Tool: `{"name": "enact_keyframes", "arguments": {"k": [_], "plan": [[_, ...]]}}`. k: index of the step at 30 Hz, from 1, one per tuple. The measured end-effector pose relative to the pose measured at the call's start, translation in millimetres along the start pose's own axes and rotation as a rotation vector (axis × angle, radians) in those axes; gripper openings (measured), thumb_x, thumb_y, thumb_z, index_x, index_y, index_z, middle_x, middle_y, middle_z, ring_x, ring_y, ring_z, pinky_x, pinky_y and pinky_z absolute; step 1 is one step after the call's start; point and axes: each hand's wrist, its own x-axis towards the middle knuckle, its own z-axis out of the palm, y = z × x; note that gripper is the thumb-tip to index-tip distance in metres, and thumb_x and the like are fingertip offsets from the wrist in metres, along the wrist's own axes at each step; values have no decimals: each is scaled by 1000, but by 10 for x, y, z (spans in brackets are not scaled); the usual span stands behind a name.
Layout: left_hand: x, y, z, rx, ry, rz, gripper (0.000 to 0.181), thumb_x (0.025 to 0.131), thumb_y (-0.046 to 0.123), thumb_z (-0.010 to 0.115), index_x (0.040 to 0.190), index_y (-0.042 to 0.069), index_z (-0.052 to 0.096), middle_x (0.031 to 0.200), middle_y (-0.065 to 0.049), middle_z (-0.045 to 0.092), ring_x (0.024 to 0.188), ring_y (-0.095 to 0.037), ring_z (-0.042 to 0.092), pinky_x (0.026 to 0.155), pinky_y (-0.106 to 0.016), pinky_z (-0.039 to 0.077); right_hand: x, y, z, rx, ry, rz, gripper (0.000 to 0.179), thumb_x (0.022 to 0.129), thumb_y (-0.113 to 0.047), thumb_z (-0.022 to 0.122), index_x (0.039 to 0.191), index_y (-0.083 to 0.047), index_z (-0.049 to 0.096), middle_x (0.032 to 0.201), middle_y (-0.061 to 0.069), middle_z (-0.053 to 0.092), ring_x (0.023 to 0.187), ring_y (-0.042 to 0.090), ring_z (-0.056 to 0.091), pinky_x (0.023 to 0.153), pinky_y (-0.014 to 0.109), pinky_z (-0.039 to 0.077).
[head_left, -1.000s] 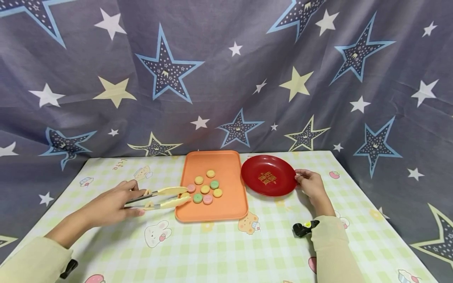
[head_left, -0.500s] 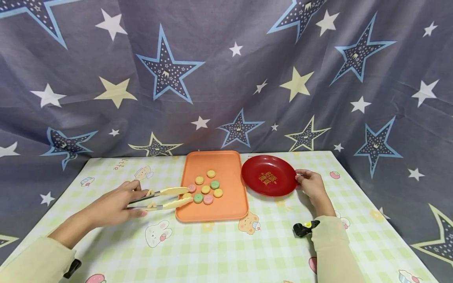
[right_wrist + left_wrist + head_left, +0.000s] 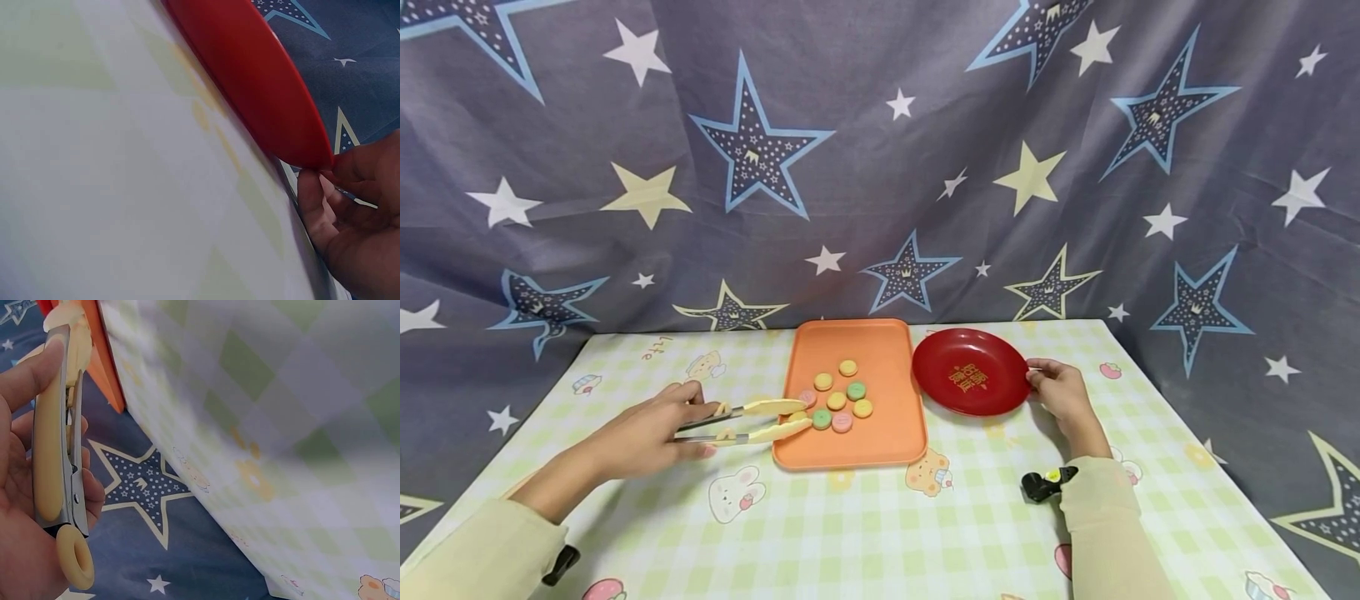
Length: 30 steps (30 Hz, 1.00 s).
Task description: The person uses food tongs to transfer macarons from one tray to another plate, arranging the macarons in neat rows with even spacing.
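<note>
My left hand [image 3: 651, 429] grips a pair of tongs [image 3: 752, 422] with pale yellow tips and handle pads. Their two arms stand apart, tips over the left edge of an orange tray [image 3: 891, 437]. One yellow macaron [image 3: 797, 418] lies partly hidden between the tips, and a pink macaron [image 3: 807, 398] sits right at the upper tip. In the left wrist view the fingers and thumb wrap the tongs [image 3: 53, 444], whose yellow end ring points toward the camera. My right hand [image 3: 1062, 393] pinches the right rim of a red plate [image 3: 936, 367]; the right wrist view shows thumb and fingers at the plate's edge [image 3: 262, 81].
Several more macarons in yellow, green and pink lie on the tray, among them a green macaron [image 3: 855, 390]. The plate stands close to the tray's right side. A green checked tablecloth [image 3: 880, 533] covers the table, with a starry curtain [image 3: 850, 183] behind.
The left hand and tongs have shifted slightly to the right, the tips reaching a little further over the tray. My right hand stays at the plate's rim.
</note>
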Motion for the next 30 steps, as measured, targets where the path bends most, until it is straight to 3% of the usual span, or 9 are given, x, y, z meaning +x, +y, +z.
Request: {"name": "enact_keyframes", "arguments": {"k": [10, 17, 30], "plan": [[-25, -11, -34, -63, -49, -15, 67, 85, 34, 84, 136, -5, 63, 89, 4, 38, 82, -11, 34, 65, -26, 29, -9, 2, -11, 8, -13, -14, 35, 105, 0, 50, 137, 12, 54, 113, 20, 62, 79, 8, 60, 69, 22, 56], [-25, 10, -120, -71, -89, -49, 70, 87, 38, 81, 137, -6, 61, 89, 3, 38, 77, -9, 32, 60, -25, 28, 4, 8, -7, 16, -12, -16, 34, 105, 0, 50, 136, 13, 55, 115, 22, 62, 78, 8, 60, 68, 22, 56], [1, 31, -128, -100, -93, -54, 68, 86, 35, 83, 136, -5, 62, 89, 2, 36, 74, -8, 31, 60, -26, 28, 6, 12, -10, 15, -10, -14, 34, 104, 0, 50, 136, 12, 54, 113, 21, 62, 77, 8, 60, 68, 21, 56]]}}
